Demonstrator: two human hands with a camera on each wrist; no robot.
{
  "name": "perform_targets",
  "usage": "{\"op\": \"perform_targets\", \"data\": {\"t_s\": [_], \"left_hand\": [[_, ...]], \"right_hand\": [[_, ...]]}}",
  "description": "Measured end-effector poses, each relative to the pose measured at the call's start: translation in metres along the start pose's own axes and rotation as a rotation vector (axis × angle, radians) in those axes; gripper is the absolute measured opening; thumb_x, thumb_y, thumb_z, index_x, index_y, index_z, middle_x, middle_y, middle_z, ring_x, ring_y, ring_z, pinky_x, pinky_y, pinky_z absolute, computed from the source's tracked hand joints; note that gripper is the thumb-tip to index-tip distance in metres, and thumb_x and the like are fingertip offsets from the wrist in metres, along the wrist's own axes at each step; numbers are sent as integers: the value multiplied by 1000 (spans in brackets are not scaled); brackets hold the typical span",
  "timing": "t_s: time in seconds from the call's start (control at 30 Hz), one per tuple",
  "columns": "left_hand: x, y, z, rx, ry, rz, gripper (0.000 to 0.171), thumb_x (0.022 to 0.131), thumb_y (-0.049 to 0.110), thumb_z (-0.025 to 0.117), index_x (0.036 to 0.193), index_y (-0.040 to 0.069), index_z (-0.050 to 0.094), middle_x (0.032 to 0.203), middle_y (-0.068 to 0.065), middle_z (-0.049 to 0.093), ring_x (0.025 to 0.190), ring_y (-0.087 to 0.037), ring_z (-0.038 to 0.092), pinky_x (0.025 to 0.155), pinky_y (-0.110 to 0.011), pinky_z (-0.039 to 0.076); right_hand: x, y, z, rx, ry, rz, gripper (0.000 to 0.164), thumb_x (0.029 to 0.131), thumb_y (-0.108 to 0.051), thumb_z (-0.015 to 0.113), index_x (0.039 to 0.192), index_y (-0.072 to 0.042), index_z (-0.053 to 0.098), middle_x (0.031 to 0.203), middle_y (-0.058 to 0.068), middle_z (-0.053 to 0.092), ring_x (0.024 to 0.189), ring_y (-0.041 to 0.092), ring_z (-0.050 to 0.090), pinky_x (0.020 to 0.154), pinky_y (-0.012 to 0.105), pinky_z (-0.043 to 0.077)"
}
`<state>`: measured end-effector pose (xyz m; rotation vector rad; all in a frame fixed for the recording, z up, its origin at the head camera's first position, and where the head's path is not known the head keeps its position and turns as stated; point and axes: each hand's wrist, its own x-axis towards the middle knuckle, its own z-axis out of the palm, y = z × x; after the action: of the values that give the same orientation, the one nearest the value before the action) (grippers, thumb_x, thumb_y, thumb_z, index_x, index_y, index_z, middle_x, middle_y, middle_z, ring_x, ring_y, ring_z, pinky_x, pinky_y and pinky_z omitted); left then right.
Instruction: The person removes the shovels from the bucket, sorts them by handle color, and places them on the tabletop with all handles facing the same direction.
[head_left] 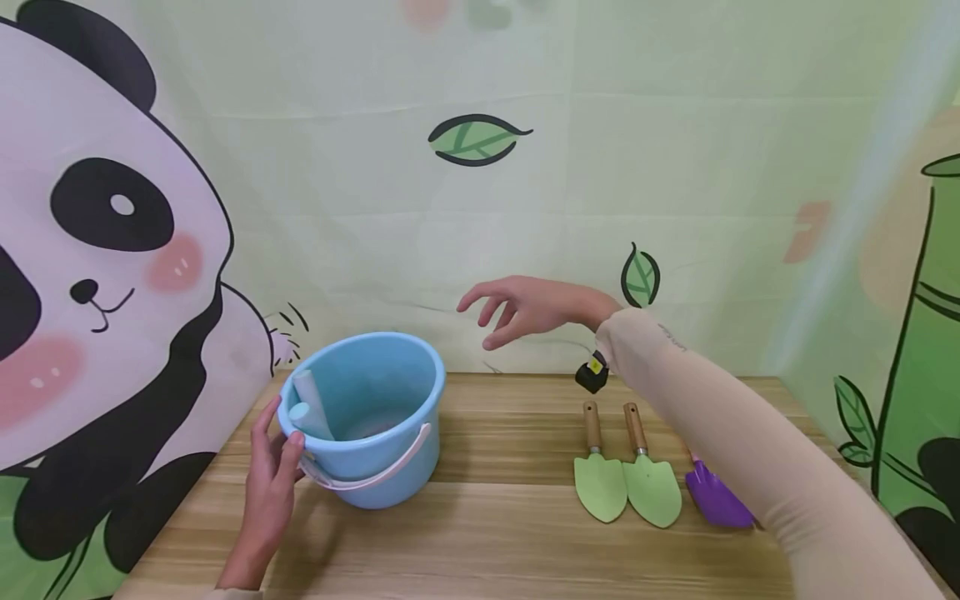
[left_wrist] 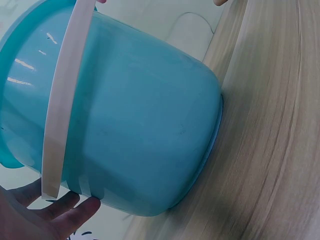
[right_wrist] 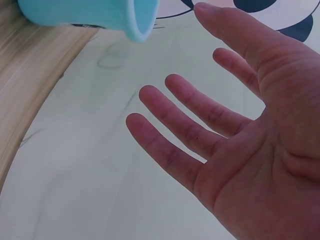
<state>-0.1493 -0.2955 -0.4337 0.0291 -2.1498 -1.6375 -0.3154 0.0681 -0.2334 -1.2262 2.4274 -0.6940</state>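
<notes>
A light-blue bucket (head_left: 390, 467) with a pale handle (head_left: 382, 475) stands on the wooden table. Two light-blue rod-shaped ends (head_left: 311, 400) show inside it; what they belong to is hidden. My left hand (head_left: 272, 479) touches the bucket's left side near the rim, fingers against the outer wall. In the left wrist view, its fingertips (left_wrist: 89, 207) meet the bucket wall beside the handle. My right hand (head_left: 525, 308) is in the air, right of the bucket and above the table's back edge. Its fingers (right_wrist: 175, 130) are spread and loosely bent, with nothing in them.
Two green trowels (head_left: 600, 492) with wooden handles lie side by side on the right of the table (head_left: 480, 550). Right of them is a purple shovel (head_left: 716, 496), partly hidden by the right sleeve (head_left: 720, 433). A printed cloth backdrop (head_left: 360, 208) with a panda hangs behind.
</notes>
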Motion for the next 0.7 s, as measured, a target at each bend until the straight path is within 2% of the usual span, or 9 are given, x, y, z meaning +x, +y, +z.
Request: {"op": "perform_targets", "data": {"t_s": [0.27, 0.7], "left_hand": [[-1, -1, 1, -29, 3, 20, 60, 111, 26, 42, 164, 32, 16, 160, -17, 36, 141, -40, 40, 82, -21, 52], [-1, 1, 2, -33, 12, 14, 60, 111, 27, 43, 164, 31, 17, 161, -16, 34, 143, -39, 38, 82, -19, 50]], "right_hand": [[20, -10, 3, 10, -26, -47, 60, 92, -28, 79, 146, -26, 52, 130, 5, 63, 105, 19, 70, 93, 38, 56], [54, -34, 16, 77, -85, -106, 62, 91, -28, 80, 146, -24, 52, 133, 7, 62, 109, 24, 70, 89, 36, 57]]}}
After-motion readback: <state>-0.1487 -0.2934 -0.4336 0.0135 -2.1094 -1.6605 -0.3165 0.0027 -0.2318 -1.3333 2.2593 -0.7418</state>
